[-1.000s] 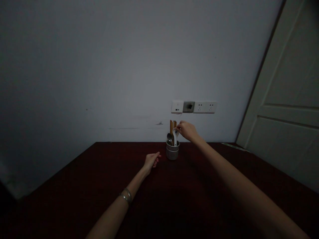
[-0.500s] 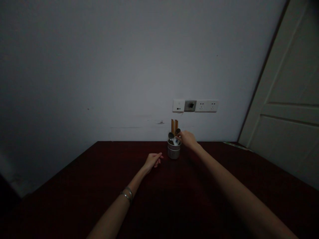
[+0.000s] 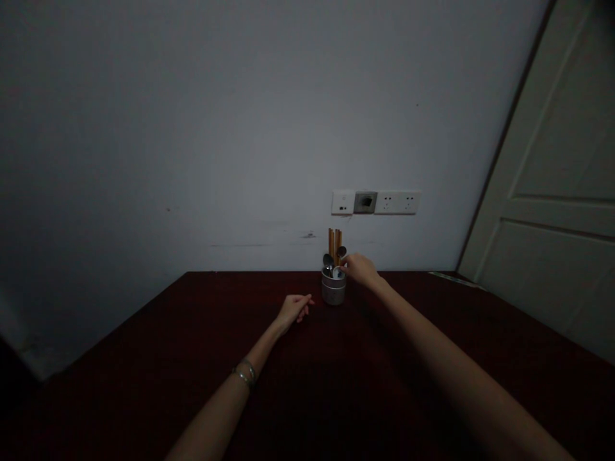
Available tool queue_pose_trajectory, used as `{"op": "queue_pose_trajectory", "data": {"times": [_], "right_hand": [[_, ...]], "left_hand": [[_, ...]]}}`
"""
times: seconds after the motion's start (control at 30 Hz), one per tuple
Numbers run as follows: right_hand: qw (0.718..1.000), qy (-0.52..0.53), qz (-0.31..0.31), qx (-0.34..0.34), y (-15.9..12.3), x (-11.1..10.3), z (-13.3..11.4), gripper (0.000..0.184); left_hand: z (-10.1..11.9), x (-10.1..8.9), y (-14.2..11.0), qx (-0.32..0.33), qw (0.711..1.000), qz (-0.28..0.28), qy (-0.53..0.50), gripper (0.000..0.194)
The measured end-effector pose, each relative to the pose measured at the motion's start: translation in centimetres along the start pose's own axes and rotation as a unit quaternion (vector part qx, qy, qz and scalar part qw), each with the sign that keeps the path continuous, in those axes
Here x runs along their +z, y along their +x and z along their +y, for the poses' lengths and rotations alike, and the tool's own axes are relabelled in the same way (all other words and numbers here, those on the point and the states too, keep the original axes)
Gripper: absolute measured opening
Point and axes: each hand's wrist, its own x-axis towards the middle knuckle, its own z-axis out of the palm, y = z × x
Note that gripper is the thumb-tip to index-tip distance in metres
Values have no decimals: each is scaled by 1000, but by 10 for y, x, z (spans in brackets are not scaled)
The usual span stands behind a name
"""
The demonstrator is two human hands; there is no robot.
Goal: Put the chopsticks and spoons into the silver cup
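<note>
A grey metal cup (image 3: 333, 294) stands upright near the table's far edge. In it are several wooden chopsticks (image 3: 331, 242), a dark metal spoon (image 3: 328, 260) at the left, and another dark spoon (image 3: 341, 251) at the right. A white spoon (image 3: 337, 273) with a blue mark sits low at the cup's mouth. My right hand (image 3: 359, 267) reaches over the cup's right rim, its fingertips pinched on the white spoon. To the left of the cup, apart from it, my left hand (image 3: 293, 310) rests on the table with fingers curled in, holding nothing visible.
The dark red table (image 3: 298, 397) runs up to a pale wall (image 3: 240, 128). Wall sockets (image 3: 396, 202) and a grey switch plate (image 3: 366, 202) are fixed above the cup. At the right is a pale panelled door (image 3: 552, 192); a thin strip (image 3: 456, 280) lies along the table's back right edge.
The white spoon sits slightly lower in the cup, with my right hand still at it. My left hand has stayed in place. The whole view has shifted a little.
</note>
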Motion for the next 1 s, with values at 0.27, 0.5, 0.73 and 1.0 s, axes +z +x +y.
{"op": "queue_pose_trajectory", "data": {"times": [0.27,0.5,0.73,1.0], "right_hand": [[1000,10,-22,0,-2,-5,-1,24],[1000,7,-28,-8,-4,-5,1,28],[999,1,-43,-2,-3,-4,0,30],[999,0,-36,1,-5,-8,-3,30]], "left_hand": [[-4,0,1,10,1000,-7,-6,42],[-5,0,1,21,1000,-7,10,43],[-9,0,3,33,999,-5,27,42],[-10,-1,3,38,999,-7,26,40]]}}
